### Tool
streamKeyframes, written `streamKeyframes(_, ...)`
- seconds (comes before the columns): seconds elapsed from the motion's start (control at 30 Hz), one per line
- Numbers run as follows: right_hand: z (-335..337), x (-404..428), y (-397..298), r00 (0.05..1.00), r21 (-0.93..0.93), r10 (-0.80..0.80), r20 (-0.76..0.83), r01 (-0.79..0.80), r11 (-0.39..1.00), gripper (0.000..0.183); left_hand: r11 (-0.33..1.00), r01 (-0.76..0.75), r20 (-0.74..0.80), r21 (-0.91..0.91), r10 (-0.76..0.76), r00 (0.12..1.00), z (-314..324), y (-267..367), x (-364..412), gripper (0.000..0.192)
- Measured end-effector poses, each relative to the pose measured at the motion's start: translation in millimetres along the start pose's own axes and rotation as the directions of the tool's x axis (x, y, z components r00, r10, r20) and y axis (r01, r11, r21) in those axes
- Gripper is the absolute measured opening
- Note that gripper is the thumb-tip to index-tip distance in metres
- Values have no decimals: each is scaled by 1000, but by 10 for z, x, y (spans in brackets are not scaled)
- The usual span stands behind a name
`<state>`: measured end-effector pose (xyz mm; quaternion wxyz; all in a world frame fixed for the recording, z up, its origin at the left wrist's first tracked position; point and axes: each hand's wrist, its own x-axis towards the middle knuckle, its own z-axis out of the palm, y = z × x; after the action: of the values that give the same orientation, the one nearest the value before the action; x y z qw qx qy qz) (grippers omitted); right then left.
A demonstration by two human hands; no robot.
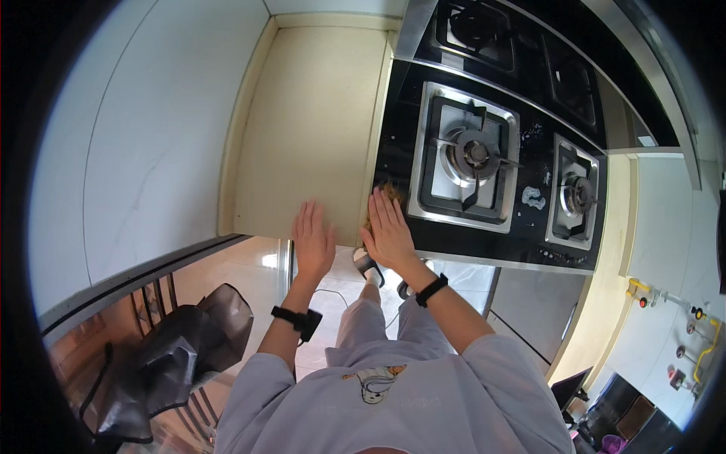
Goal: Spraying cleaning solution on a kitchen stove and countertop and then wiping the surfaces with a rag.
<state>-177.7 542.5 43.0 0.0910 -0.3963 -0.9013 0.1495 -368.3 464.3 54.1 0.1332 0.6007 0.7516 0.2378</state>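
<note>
My left hand (313,243) lies flat near the front edge of a beige countertop (312,125), holding nothing. Under the fingers of my right hand (391,234) is a brown scrubbing pad (390,193), mostly covered by the hand. That hand presses it where the countertop's raised rim meets the black glass gas cooktop (395,153). Just to the right sits the large burner (475,153), with its square steel tray and black pan support. White suds (533,197) and droplets show on the glass between this burner and the smaller one (578,193).
A white marbled wall (159,130) borders the countertop on the left. Behind the cooktop a dark glossy panel (527,62) mirrors the burners. A dark bag (176,346) hangs over rails at lower left. Yellow gas piping (706,352) runs along the right wall.
</note>
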Motion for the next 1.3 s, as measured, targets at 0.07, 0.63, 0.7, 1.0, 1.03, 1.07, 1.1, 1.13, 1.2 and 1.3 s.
streamKeyframes(0.07,-58,-3,-86,1000,35,2,22,-3,999,77,998,-5,43,58,3,999,26,-139,160,54)
streamKeyframes(0.63,59,270,-72,991,6,83,102,-84,996,90,975,2,-18,222,2,1000,136,-403,631,60)
streamKeyframes(0.7,44,-68,-309,983,109,84,163,-103,989,91,975,27,5,222,-29,1000,125,-397,616,60)
streamKeyframes(1.0,-49,1372,665,980,-64,198,-31,-200,978,88,965,-5,15,263,1,1000,218,-300,702,60)
streamKeyframes(1.03,-71,1495,695,971,-15,238,-34,-238,971,87,970,-2,11,245,-1,1000,215,-299,699,60)
streamKeyframes(1.07,-88,1466,665,975,-3,220,-34,-221,975,87,975,-1,6,223,0,1000,209,-301,698,60)
streamKeyframes(1.1,-35,1338,595,977,-2,213,-30,-213,977,87,974,7,3,225,-8,1000,201,-321,677,60)
streamKeyframes(1.13,51,1108,454,988,-23,152,-13,-152,988,88,971,13,3,241,-14,1000,169,-362,662,60)
streamKeyframes(1.2,124,554,51,994,1,89,55,-90,996,89,966,35,-6,257,-34,999,113,-428,645,60)
streamKeyframes(1.3,60,253,-153,985,47,97,145,-105,993,90,956,55,19,287,-63,998,90,-419,622,61)
